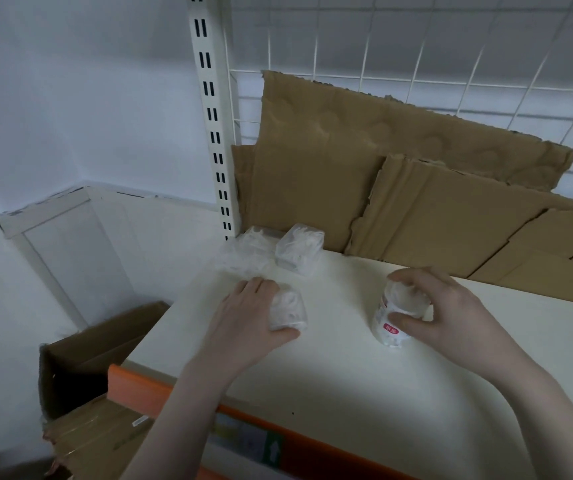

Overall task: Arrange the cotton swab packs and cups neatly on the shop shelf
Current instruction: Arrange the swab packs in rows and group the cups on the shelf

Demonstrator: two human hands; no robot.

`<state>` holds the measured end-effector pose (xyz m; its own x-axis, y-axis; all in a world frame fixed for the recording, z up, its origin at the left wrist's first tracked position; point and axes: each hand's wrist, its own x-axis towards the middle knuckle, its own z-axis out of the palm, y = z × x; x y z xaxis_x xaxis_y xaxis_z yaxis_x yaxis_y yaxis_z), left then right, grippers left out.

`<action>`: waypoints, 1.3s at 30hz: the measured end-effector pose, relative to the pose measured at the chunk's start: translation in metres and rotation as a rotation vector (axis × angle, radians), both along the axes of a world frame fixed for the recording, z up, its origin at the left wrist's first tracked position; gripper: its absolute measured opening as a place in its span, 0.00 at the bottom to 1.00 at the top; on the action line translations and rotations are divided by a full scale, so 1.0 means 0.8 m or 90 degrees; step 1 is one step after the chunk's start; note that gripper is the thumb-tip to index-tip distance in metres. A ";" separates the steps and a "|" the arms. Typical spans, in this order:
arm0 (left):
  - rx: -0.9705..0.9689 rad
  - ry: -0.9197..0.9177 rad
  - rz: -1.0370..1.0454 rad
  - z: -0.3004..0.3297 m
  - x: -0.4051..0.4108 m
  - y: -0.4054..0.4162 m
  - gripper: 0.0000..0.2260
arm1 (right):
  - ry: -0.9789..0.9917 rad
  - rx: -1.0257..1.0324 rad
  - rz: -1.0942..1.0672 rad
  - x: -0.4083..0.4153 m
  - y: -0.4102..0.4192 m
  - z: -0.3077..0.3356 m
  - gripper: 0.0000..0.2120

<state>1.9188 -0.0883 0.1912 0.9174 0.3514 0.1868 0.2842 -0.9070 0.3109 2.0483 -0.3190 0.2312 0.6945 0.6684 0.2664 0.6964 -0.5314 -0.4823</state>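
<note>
The left hand (248, 311) covers much of the clear cup (288, 311), so its left side is hidden. The right hand (446, 311) wraps the swab pack (394, 315), hiding its right side; the red label (391, 329) is too small to read. The back-corner packs (257, 251) blur together. The cardboard box (84, 368) is partly behind the shelf (347, 375), and both forearms run off the bottom edge.

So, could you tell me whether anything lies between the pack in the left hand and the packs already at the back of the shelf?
Nothing visible does. The left hand grips a clear pack, and only bare white shelf lies between it and the packs at the back left.
</note>
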 end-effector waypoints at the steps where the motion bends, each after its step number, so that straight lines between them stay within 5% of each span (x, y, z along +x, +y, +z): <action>1: -0.013 0.006 -0.009 -0.001 0.002 -0.002 0.27 | -0.001 0.015 -0.012 -0.005 -0.002 -0.001 0.21; 6: -0.059 -0.020 -0.080 0.002 0.008 -0.019 0.37 | 0.004 0.089 -0.101 -0.031 -0.037 -0.001 0.21; 16: -0.064 -0.042 -0.208 0.033 0.029 -0.137 0.27 | -0.069 0.087 -0.309 -0.075 -0.186 0.014 0.23; 39: 0.006 -0.073 -0.458 0.081 -0.007 -0.664 0.35 | -0.119 0.114 -0.565 -0.220 -0.692 0.033 0.23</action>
<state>1.9135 -0.6196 0.2561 0.8951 -0.3341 0.2952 -0.4179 -0.8595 0.2943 1.8720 -0.8722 0.2578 0.8681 -0.1494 0.4734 0.1447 -0.8361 -0.5292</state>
